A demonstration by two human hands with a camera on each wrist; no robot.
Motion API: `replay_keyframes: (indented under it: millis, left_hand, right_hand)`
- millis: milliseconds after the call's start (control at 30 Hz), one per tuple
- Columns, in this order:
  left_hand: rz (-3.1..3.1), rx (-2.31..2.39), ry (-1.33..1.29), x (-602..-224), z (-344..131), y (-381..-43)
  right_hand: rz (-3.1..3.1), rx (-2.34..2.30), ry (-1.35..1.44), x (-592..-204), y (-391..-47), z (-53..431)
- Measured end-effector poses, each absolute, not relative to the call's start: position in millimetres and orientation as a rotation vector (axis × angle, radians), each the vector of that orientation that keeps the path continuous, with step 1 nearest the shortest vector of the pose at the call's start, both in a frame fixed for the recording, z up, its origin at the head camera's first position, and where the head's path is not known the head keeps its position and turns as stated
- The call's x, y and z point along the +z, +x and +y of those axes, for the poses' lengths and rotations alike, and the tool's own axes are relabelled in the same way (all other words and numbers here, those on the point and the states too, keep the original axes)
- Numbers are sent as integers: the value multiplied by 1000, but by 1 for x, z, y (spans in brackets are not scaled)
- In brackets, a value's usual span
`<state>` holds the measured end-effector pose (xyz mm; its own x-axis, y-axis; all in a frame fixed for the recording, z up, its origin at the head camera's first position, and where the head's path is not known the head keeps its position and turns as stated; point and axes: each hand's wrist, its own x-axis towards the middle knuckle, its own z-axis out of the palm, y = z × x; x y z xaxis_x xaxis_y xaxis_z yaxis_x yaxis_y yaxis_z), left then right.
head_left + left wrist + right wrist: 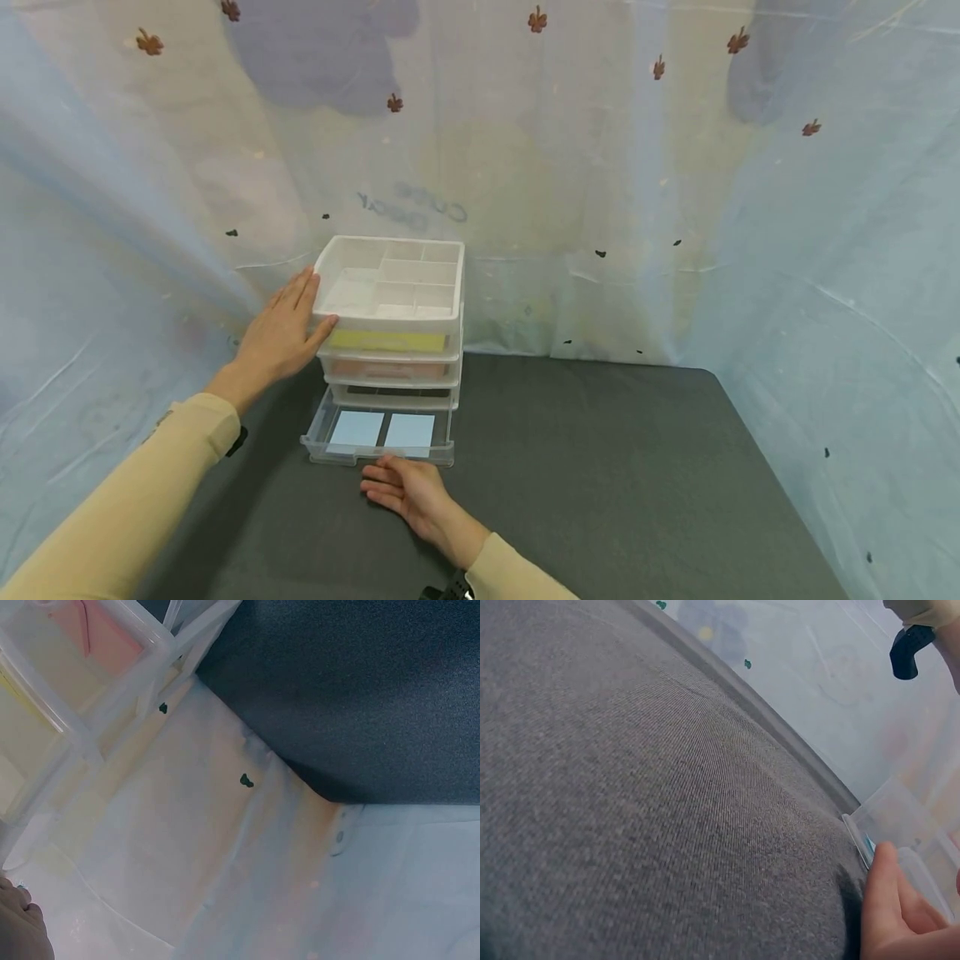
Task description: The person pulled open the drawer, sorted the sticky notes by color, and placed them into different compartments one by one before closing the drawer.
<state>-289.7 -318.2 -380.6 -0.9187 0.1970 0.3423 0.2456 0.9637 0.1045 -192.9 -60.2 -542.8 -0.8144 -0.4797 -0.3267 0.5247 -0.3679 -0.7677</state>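
A white plastic drawer unit (390, 322) stands on the dark table, with a compartmented tray forming its top. My left hand (281, 333) rests against the unit's upper left side, fingers straight along it and thumb at the front corner. The lowest clear drawer (317, 450) is pulled out and holds two light blue paper squares (410, 432). At that drawer's front edge is my right hand (416, 500), fingers loosely extended and the fingertips right at the rim. The right wrist view shows its fingers (885, 892) beside the clear drawer wall.
Above the pulled-out drawer sit closed drawers, one showing yellow paper (386, 341) and one pinkish contents (390, 369). A dark grey table (600, 467) extends to the right of the unit. A patterned pale curtain (525, 167) hangs behind and at both sides.
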Motion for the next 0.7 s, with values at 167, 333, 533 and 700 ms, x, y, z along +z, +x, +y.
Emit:
replay_keyframes:
  millis: [167, 333, 533, 700]
  left_hand:
    - [-2784, -201, -320, -380, -318, -289]
    - [-2791, -196, -316, -382, -319, -290]
    - [-2784, -198, -319, -382, -319, -291]
    - [-2778, -209, -322, -383, -320, -290]
  right_hand:
    - [1193, -2225, 84, -545, -193, -63]
    - [1169, -2249, 90, -545, -192, -65]
    - [1162, -2265, 91, -542, -193, -67]
    - [1173, -2264, 97, -543, -196, -69]
